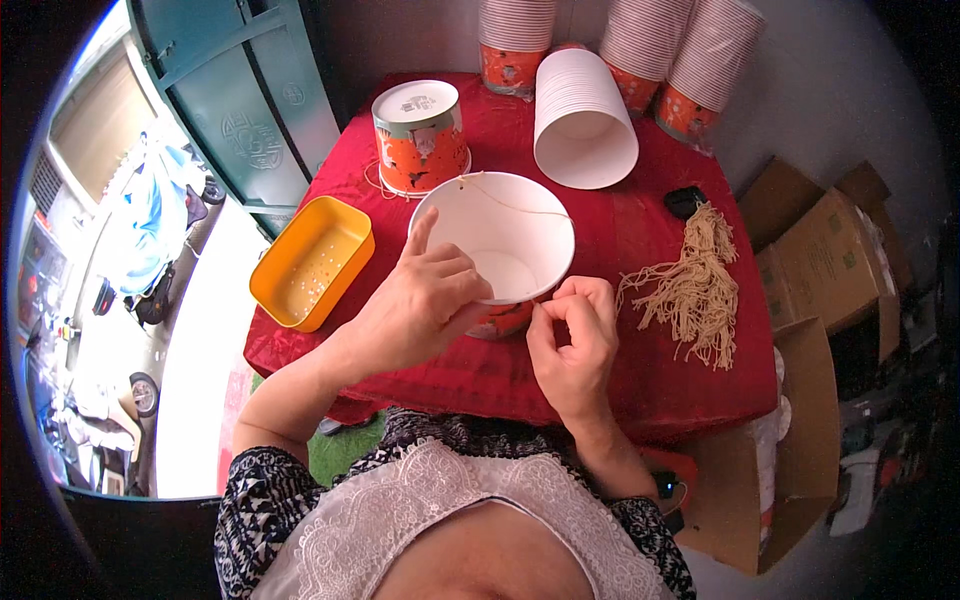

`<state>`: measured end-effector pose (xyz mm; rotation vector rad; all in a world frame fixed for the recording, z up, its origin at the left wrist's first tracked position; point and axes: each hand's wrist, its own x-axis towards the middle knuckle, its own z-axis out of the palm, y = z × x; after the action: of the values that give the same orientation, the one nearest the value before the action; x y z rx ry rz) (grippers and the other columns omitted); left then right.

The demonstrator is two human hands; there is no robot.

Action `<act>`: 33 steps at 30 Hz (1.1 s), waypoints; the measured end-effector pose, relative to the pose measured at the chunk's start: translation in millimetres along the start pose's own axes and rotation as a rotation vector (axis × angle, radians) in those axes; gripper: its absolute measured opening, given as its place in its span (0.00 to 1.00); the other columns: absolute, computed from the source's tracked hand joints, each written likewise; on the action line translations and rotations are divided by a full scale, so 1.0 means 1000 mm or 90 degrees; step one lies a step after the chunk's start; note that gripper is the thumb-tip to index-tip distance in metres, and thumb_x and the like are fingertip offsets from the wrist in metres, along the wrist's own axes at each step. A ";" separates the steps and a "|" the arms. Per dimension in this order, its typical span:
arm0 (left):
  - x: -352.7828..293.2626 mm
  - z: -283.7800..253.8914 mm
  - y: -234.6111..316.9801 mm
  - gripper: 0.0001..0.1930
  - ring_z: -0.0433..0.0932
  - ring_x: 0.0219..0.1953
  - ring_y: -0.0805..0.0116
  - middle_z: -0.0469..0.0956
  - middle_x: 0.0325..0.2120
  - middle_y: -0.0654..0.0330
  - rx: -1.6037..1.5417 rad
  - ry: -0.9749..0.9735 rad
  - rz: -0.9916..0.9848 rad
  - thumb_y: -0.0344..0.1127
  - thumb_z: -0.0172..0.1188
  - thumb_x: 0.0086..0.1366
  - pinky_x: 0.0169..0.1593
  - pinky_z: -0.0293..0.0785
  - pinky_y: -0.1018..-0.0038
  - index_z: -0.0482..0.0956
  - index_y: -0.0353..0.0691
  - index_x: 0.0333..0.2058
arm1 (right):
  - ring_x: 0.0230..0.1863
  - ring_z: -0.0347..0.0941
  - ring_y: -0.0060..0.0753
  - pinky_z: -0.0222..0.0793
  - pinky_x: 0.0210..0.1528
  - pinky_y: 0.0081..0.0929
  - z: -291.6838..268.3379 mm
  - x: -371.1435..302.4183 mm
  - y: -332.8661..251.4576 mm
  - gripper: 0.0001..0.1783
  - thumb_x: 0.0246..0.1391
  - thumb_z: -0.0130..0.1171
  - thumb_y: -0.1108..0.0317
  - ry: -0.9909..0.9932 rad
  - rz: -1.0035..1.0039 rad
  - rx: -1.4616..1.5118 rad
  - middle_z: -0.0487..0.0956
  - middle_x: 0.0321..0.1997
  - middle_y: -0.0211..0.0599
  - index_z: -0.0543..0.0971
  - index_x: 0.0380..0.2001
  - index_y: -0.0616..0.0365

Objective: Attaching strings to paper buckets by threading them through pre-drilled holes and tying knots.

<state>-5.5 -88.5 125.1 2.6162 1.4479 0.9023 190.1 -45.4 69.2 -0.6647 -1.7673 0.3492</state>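
Note:
A white paper bucket [515,235] with an orange printed outside stands at the front middle of the table, its mouth tilted towards me. A thin beige cord [520,206] runs from its far rim across to the right side. My left hand [435,295] is closed on the bucket's near left rim, with the index finger raised. Beside the near right rim my right hand [575,350] pinches thumb and fingers together; what lies in the pinch is too small to make out. An upturned orange bucket [420,150] with cord at its side stands behind.
A yellow tray [350,230] holding small pale bits stands at the left. At the right lie a bundle of beige cords [705,290] and a black object [684,202]. Nested buckets [585,110] and several wrapped stacks line the back. Cardboard boxes [830,260] sit beside the red-covered table [480,385].

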 end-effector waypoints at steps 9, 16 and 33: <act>0.008 -0.006 0.007 0.14 0.79 0.33 0.52 0.77 0.25 0.54 -0.126 -0.044 -0.064 0.27 0.60 0.57 0.61 0.59 0.50 0.74 0.36 0.42 | 0.37 0.70 0.43 0.68 0.40 0.35 0.006 -0.014 0.004 0.10 0.41 0.62 0.84 0.005 0.025 0.011 0.72 0.35 0.42 0.72 0.27 0.64; 0.036 0.004 -0.012 0.14 0.78 0.35 0.46 0.79 0.29 0.46 -0.176 -0.170 0.021 0.27 0.56 0.58 0.41 0.73 0.59 0.77 0.33 0.44 | 0.38 0.71 0.43 0.69 0.41 0.36 0.009 -0.016 0.006 0.09 0.42 0.62 0.83 0.008 0.042 0.013 0.72 0.37 0.42 0.74 0.28 0.65; 0.040 0.001 -0.006 0.08 0.77 0.27 0.52 0.78 0.24 0.46 -0.246 -0.131 -0.141 0.31 0.58 0.59 0.33 0.72 0.63 0.77 0.30 0.28 | 0.27 0.78 0.38 0.71 0.27 0.29 -0.036 0.005 0.003 0.04 0.48 0.63 0.78 -0.220 0.133 -0.042 0.79 0.29 0.44 0.78 0.29 0.64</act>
<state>6.3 -53.5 141.9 2.1506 1.3229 0.7700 224.0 -43.5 82.0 -0.8807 -2.0482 0.5784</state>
